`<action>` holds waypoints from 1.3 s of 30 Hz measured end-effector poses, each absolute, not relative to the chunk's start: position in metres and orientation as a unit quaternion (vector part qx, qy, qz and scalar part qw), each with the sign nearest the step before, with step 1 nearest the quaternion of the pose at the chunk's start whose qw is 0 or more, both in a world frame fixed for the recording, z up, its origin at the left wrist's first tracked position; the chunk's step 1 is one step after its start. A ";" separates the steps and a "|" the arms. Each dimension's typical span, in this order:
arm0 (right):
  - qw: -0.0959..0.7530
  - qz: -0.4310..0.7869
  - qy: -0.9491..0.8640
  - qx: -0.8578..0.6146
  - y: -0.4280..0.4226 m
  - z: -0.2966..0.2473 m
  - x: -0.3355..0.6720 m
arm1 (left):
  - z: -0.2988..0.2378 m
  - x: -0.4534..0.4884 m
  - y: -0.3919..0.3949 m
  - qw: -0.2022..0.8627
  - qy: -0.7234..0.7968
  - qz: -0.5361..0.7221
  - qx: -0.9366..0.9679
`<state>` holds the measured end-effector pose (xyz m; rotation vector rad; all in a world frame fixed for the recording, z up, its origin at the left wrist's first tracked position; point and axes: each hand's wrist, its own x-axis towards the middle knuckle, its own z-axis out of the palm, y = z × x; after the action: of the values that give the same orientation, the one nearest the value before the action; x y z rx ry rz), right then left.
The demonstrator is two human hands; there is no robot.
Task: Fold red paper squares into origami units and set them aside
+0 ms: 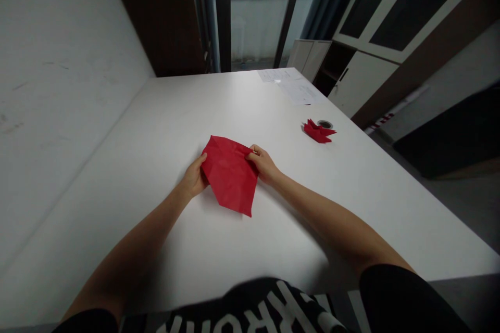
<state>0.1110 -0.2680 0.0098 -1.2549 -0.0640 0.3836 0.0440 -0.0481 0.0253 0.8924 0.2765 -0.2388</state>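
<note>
A red sheet of paper (231, 174) with faint creases is held up just over the white table, tilted toward me. At its left edge my left hand (196, 176) is closed on it, thumb in front and the other fingers mostly hidden behind. My right hand (264, 163) pinches the upper right edge between thumb and fingers. Farther off to the right, a folded red paper piece (318, 131) with several pointed tips rests on the table, apart from both hands.
The white table (128, 177) meets a wall (66, 73) on the left. Beside the folded piece is a round cable hole (325, 124). Printed sheets (299, 91) lie at the far right corner. White cabinets (363, 80) stand past the right edge.
</note>
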 end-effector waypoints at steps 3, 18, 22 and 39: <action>0.805 0.147 -0.004 -0.574 -0.271 0.006 0.115 | 0.025 0.044 -0.050 0.880 0.092 -0.103 0.454; 0.734 -0.004 -0.001 -0.679 -0.286 0.000 0.136 | 0.023 0.046 -0.047 0.665 0.017 0.065 0.744; 0.732 0.041 -0.010 -0.680 -0.286 0.003 0.137 | 0.031 0.041 -0.045 0.593 -0.002 0.094 0.799; 0.702 0.242 -0.105 -0.662 -0.286 -0.003 0.132 | 0.046 0.054 -0.022 0.551 0.008 0.155 0.820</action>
<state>0.1321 -0.2863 -0.0029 -1.4735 -0.2331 0.5391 0.0539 -0.0217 0.0456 1.9406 0.0191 0.3657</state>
